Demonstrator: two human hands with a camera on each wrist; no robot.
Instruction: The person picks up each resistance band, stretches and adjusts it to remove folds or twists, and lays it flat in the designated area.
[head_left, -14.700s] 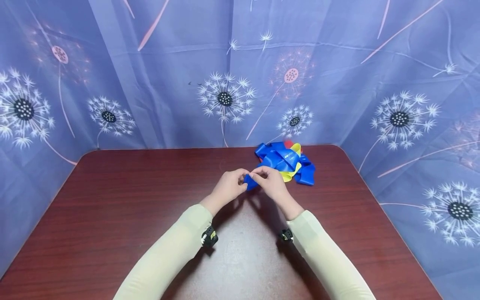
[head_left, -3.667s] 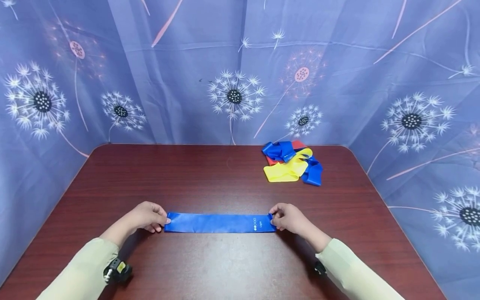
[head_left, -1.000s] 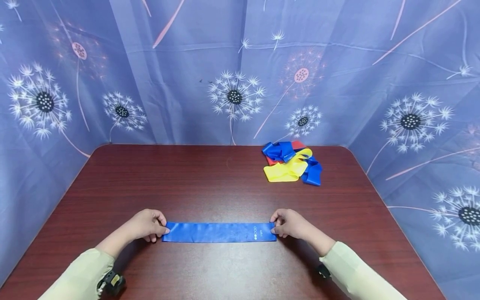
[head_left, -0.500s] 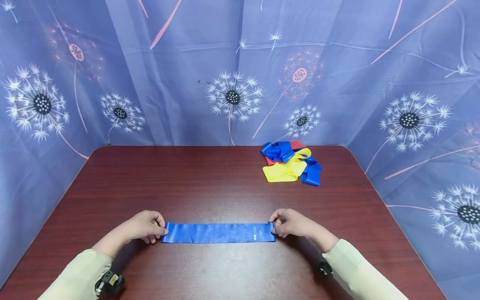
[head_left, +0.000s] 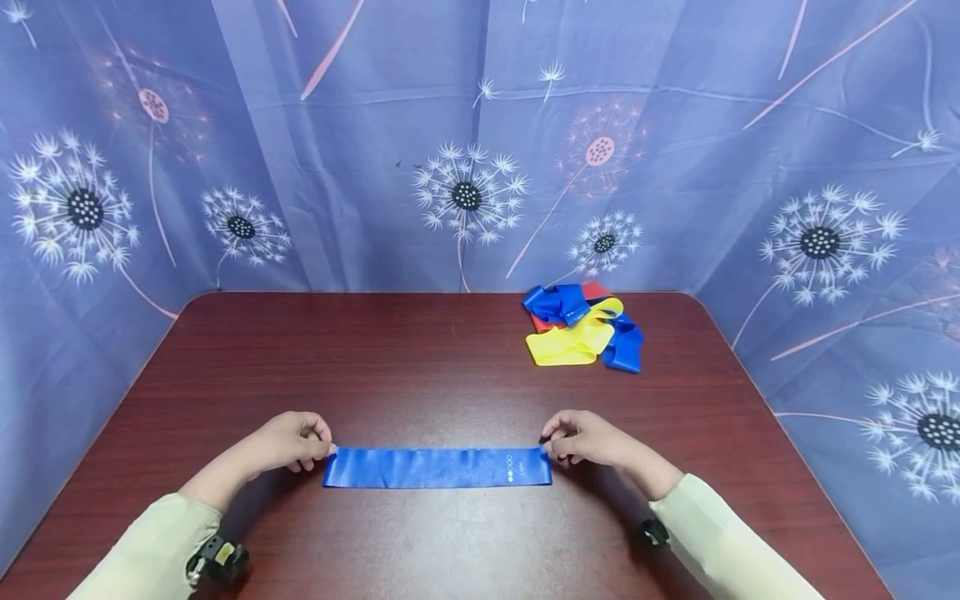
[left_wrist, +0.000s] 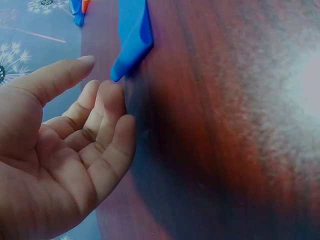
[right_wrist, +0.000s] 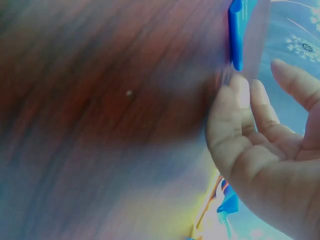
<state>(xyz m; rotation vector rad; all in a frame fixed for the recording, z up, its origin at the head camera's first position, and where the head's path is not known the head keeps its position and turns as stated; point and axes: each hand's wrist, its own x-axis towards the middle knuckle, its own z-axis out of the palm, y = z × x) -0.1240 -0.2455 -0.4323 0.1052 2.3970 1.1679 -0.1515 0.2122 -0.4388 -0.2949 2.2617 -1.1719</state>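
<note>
A blue resistance band (head_left: 435, 468), printed with small circles and "Light" near its right end, lies flat and stretched straight across the table. At its left end is my left hand (head_left: 288, 442), fingertips by the upper corner. In the left wrist view, the thumb of this left hand (left_wrist: 75, 135) stands apart from the loosely bent fingers, and the band's end (left_wrist: 134, 40) lies just beyond them. My right hand (head_left: 588, 439) is at the opposite end. The right wrist view shows the right hand's thumb (right_wrist: 295, 82) away from its fingers, with the band's edge (right_wrist: 236, 40) just past the fingertips.
Toward the back right of the brown table (head_left: 337, 358) is a loose heap of bands: a yellow band (head_left: 566, 346), blue bands (head_left: 624, 346) and a red band (head_left: 596, 290). A blue dandelion-print curtain (head_left: 360, 192) hangs around the back and sides.
Earlier the hands pinched a blue band near the heap, then stretched it out and laid it nearer the front. In the last half second, both hands have loosened from its ends and risen slightly.
</note>
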